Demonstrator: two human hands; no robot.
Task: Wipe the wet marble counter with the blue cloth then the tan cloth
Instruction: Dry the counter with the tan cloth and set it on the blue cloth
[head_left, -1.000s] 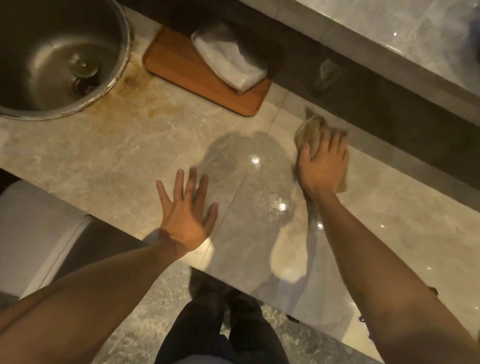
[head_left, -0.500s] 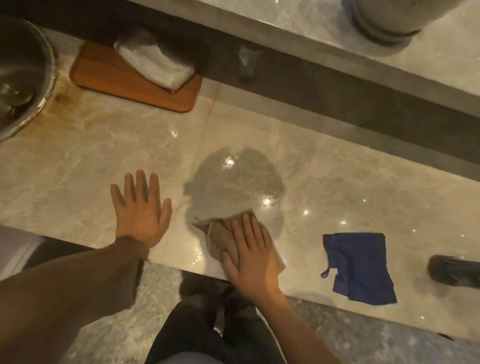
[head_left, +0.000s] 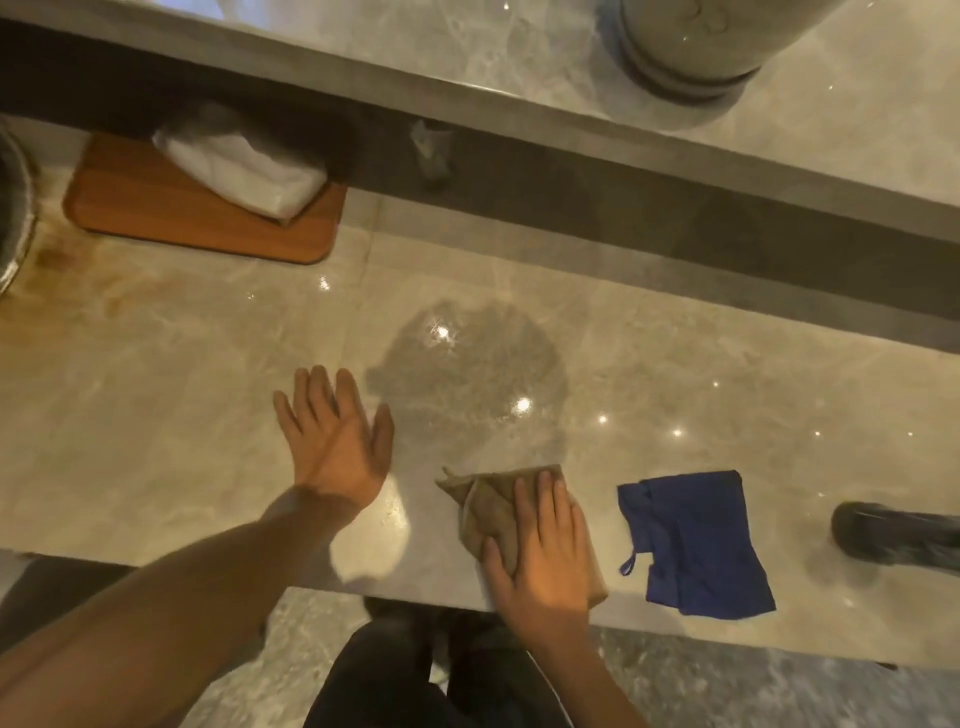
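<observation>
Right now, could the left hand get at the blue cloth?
Probably not directly: the right hand, pressing the tan cloth, lies between the left hand and the blue cloth; it would have to cross over.

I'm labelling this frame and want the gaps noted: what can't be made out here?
Head view only.
tan cloth: mostly covered by the right hand pressing it.
sink: cut off by the left edge, only its rim shows.
dark object on the counter: cut off by the right edge, kind unclear.
small grey item under the ledge: blurred, in shadow.
</observation>
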